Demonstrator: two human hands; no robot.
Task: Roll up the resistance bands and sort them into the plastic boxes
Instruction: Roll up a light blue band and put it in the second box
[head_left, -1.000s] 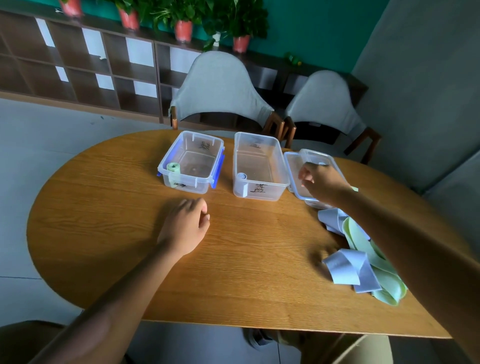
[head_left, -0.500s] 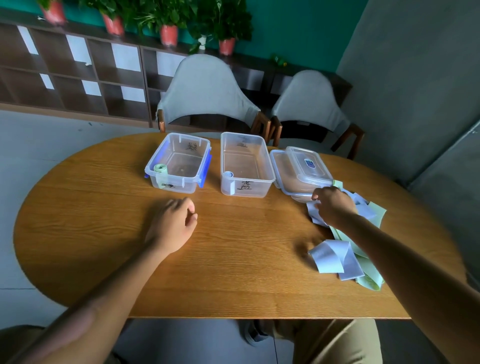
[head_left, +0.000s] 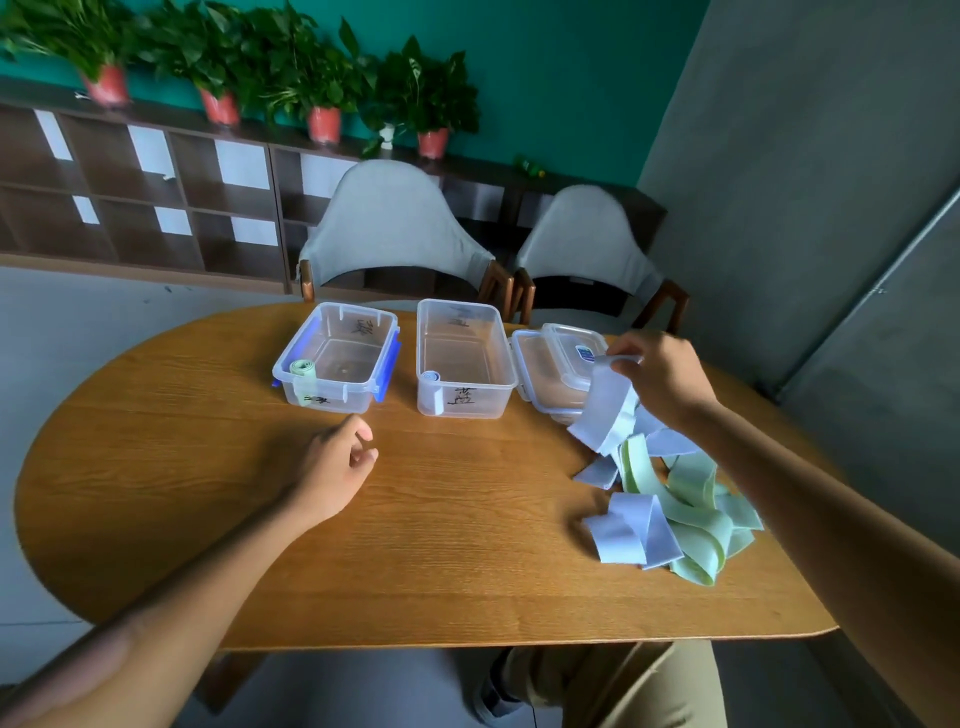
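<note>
1. Right now a pale blue flat elastic resistance band (head_left: 605, 402) hangs from the right hand (head_left: 662, 379), whose fingers (head_left: 623, 367) pinch its upper end above the right part of the tabletop; its lower end reaches the loose pile below.
2. That loose pile of pale blue and pale green bands (head_left: 675, 499) lies in a tangle near the right edge of the oval wooden tabletop (head_left: 208, 493), toward the near side.
3. At the far edge stand three clear plastic boxes in a row.
4. Leftmost is a clear plastic box with blue side clips (head_left: 337, 358); a rolled pale green band (head_left: 303, 370) stands in its near left corner.
5. Just beside it, the middle clear plastic box (head_left: 465, 358) holds a rolled pale blue band (head_left: 430, 382) in its near left corner, and dark handwriting marks its front wall.
6. To the right, a shallower clear plastic box (head_left: 550, 379) carries a clear lid with a small blue label (head_left: 576, 348) lying askew on top; the hanging band partly covers its near right corner.
7. Over the middle of the tabletop sits the left hand (head_left: 335, 467), well apart from the boxes, fingers loosely curled and holding nothing.
8. Beyond the far edge stand two grey-backed chairs (head_left: 395, 228), then a dark wooden shelf unit (head_left: 140, 192) with potted green plants in red pots (head_left: 322, 98) against a teal wall.
</note>
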